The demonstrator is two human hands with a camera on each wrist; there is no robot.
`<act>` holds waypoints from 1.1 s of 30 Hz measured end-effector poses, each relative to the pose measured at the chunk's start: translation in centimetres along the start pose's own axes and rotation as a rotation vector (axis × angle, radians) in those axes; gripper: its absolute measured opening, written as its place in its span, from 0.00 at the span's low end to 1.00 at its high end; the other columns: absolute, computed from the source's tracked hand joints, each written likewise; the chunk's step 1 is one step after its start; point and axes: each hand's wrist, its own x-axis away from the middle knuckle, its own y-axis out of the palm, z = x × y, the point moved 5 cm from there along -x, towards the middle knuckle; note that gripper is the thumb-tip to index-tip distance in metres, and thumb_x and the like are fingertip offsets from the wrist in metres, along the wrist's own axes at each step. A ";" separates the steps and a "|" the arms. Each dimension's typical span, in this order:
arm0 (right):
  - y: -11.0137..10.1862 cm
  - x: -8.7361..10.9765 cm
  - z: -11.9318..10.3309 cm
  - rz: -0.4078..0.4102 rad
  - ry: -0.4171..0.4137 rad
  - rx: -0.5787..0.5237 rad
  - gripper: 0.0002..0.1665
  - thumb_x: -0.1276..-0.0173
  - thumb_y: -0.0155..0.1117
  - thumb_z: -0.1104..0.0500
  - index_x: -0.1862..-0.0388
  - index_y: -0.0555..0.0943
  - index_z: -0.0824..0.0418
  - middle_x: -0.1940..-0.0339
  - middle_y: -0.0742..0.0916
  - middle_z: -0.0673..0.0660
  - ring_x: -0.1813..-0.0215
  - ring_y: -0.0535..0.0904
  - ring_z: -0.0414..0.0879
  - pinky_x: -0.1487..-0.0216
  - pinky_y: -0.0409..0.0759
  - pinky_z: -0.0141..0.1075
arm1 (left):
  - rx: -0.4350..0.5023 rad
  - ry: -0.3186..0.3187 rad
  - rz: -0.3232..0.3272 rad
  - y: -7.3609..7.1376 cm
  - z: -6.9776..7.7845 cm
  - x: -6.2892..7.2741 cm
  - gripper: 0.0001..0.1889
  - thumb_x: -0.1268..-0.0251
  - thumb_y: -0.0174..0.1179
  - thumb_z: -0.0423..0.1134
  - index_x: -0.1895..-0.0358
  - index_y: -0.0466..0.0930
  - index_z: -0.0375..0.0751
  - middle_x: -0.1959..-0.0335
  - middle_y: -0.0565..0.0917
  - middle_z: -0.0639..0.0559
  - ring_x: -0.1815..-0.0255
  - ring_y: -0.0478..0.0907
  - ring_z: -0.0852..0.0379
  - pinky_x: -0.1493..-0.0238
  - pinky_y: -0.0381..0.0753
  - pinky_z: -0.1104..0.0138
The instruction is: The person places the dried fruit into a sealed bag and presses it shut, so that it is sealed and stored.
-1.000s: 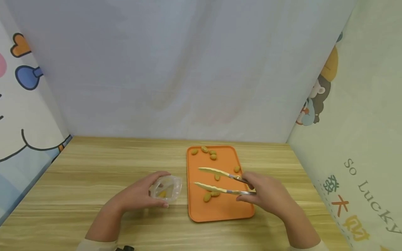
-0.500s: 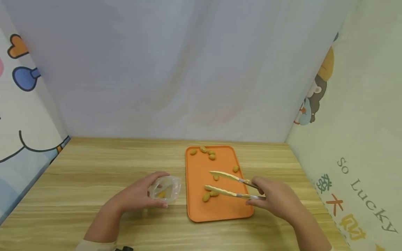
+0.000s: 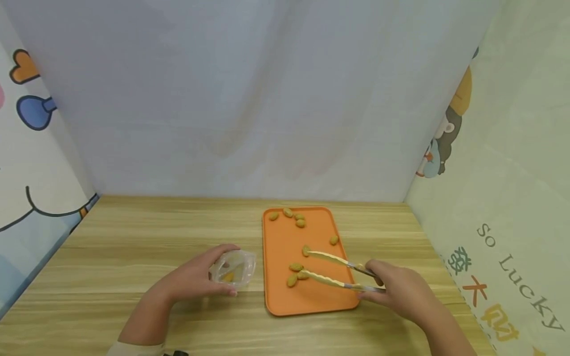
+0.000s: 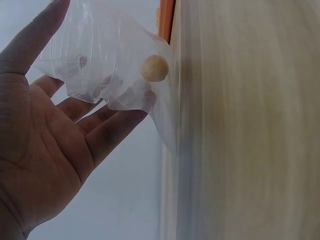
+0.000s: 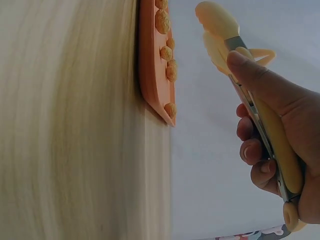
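My left hand (image 3: 196,277) holds a clear plastic bag (image 3: 244,262) upright on the table, thumb on one side and fingers on the other. One tan, nut-like piece (image 4: 154,68) lies low inside the bag. To its right, my right hand (image 3: 403,291) grips a pair of tongs (image 3: 327,280) with yellow, wavy-edged tips. The tongs' arms are spread and nothing is between them. Their tips point left over an orange tray (image 3: 285,247), overlapping an oval nut-like piece (image 3: 306,251) and a small cluster of similar pieces (image 3: 292,280) in the head view.
Several more nut-like pieces (image 3: 288,212) lie along the tray's far end, and a single piece (image 3: 334,240) sits by its right rim. Beneath everything is a wood-grain table (image 3: 178,222). A pale curtain (image 3: 249,99) hangs behind it, with printed cloths at both sides.
The tongs and right hand have shifted right and toward me, leaving the pieces near the tray's middle more exposed. My left hand and the bag have stayed in place.
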 end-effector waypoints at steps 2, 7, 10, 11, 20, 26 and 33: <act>0.3 0.1 0.2 0.005 -0.005 0.005 0.26 0.50 0.74 0.35 0.65 0.69 0.42 0.76 0.69 0.36 0.81 0.56 0.31 0.81 0.58 0.27 | 0.000 0.001 0.001 0.0 -0.1 0.0 0.46 0.52 0.75 0.57 0.29 0.60 0.67 0.42 0.75 0.48 0.51 0.75 0.49 0.55 0.76 0.57; 1.0 0.4 0.7 0.004 -0.013 0.008 0.26 0.50 0.74 0.35 0.65 0.69 0.42 0.77 0.68 0.36 0.81 0.57 0.31 0.81 0.57 0.27 | 0.002 0.000 0.001 0.0 -0.1 0.0 0.46 0.52 0.75 0.57 0.29 0.59 0.68 0.43 0.75 0.48 0.52 0.75 0.49 0.55 0.76 0.57; 1.3 0.6 0.8 0.000 -0.012 0.012 0.26 0.50 0.74 0.35 0.65 0.69 0.42 0.78 0.68 0.36 0.80 0.57 0.30 0.81 0.57 0.27 | -0.002 -0.004 0.004 0.1 -0.1 0.0 0.46 0.53 0.75 0.57 0.29 0.60 0.69 0.43 0.75 0.48 0.52 0.75 0.49 0.55 0.76 0.57; 1.4 0.6 0.9 0.001 -0.015 0.012 0.26 0.51 0.74 0.35 0.65 0.69 0.42 0.78 0.67 0.36 0.80 0.57 0.30 0.80 0.57 0.27 | -0.005 -0.005 0.005 0.1 -0.1 0.0 0.46 0.53 0.75 0.57 0.29 0.60 0.69 0.43 0.76 0.48 0.52 0.75 0.49 0.55 0.76 0.57; 2.4 0.6 1.4 -0.009 -0.025 0.012 0.27 0.51 0.74 0.35 0.66 0.70 0.45 0.80 0.65 0.36 0.80 0.57 0.31 0.80 0.57 0.27 | -0.011 -0.005 0.012 0.1 -0.1 0.0 0.46 0.53 0.75 0.58 0.29 0.60 0.69 0.43 0.76 0.48 0.52 0.75 0.49 0.56 0.76 0.57; 2.6 0.3 1.4 -0.037 -0.002 0.006 0.27 0.52 0.74 0.35 0.67 0.70 0.45 0.81 0.65 0.36 0.80 0.57 0.31 0.80 0.57 0.27 | -0.016 0.002 0.014 0.1 -0.2 0.0 0.46 0.53 0.75 0.58 0.29 0.60 0.68 0.42 0.75 0.48 0.51 0.75 0.49 0.54 0.76 0.57; 2.7 0.0 1.2 -0.047 -0.002 0.005 0.26 0.52 0.75 0.36 0.69 0.69 0.45 0.82 0.64 0.37 0.80 0.55 0.31 0.80 0.55 0.28 | -0.024 -0.016 0.010 0.2 -0.4 -0.1 0.46 0.53 0.75 0.59 0.29 0.59 0.70 0.43 0.75 0.49 0.51 0.75 0.50 0.54 0.76 0.56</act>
